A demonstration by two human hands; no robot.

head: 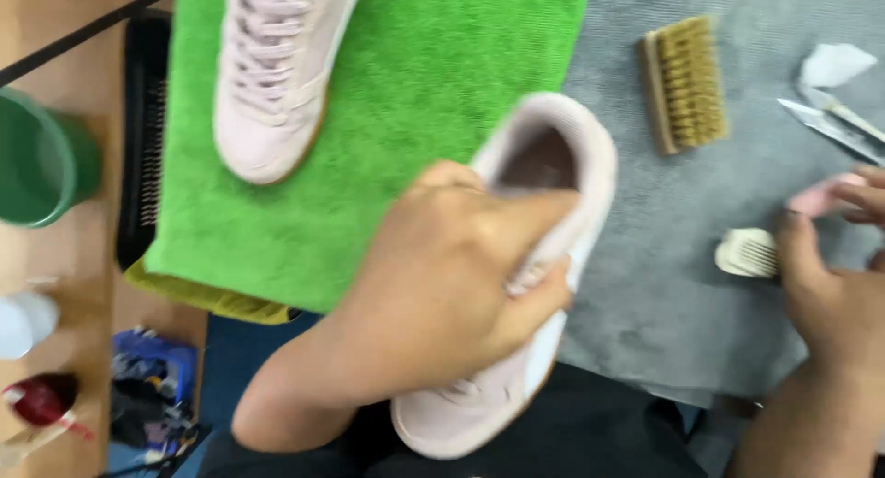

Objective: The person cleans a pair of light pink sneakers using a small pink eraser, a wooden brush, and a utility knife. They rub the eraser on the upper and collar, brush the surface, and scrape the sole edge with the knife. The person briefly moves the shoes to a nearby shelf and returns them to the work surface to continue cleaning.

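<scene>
My left hand (pixel 442 284) grips a pale pink sneaker (pixel 544 165) across its middle, toe toward me, heel opening up. A second pale pink sneaker (pixel 272 72) lies on a green cloth (pixel 433 63) at the upper left. My right hand (pixel 834 275) is at the right edge, fingers closed on a small pink-handled brush (pixel 816 200) whose white bristle head (pixel 749 252) rests on a grey towel (pixel 664 284).
A wooden brush with tan bristles (pixel 684 82) lies on the grey towel. Scissors (pixel 830 123) and a white scrap (pixel 834 63) are at the upper right. A green bucket (pixel 41 160), a black mat (pixel 143 137) and bottles (pixel 28 321) stand at the left.
</scene>
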